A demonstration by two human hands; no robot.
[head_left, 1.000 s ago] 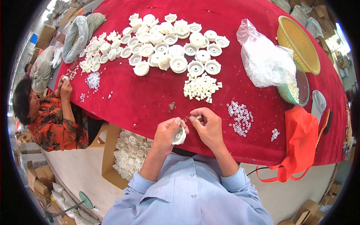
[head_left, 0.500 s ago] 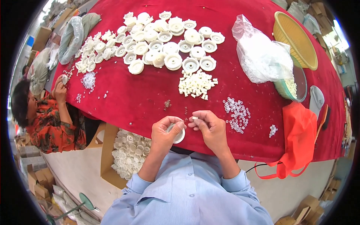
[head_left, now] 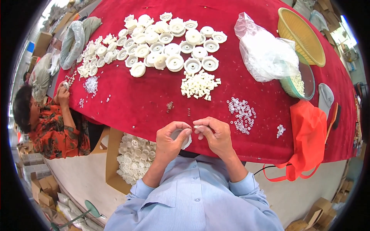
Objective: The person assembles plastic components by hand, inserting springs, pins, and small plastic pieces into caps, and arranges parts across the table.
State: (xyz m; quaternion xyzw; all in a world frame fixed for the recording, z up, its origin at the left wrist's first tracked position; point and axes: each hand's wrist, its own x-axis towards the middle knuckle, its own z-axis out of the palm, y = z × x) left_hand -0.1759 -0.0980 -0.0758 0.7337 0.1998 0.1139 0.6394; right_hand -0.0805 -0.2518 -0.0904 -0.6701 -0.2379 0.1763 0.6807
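In my left hand [head_left: 170, 139] is a round white plastic disc [head_left: 185, 140], held on edge with the thumb across it. My right hand [head_left: 214, 135] pinches a small cream plastic piece [head_left: 196, 126] between thumb and fingertips, close beside the left fingertips. A tiny dark bit shows at that piece; I cannot make out what it is. Just beyond my hands lie a few small metal springs [head_left: 189, 112] and a little heap of springs [head_left: 169, 107]. A pile of small cream plastic pieces [head_left: 199, 85] lies farther out. To the right are scattered small translucent rings [head_left: 242, 116].
White plastic discs [head_left: 174, 62] cover the far table. A clear bag [head_left: 266, 57], yellow basket [head_left: 302, 34], green bowl [head_left: 291, 89] and red bag [head_left: 307, 133] stand right. Below the left edge is a carton [head_left: 113, 166] of white parts. A co-worker [head_left: 58, 129] works at left.
My right hand has brought the small cream piece nearer to the left fingertips. The disc in my left hand has turned more on edge. The whole view has shifted slightly.
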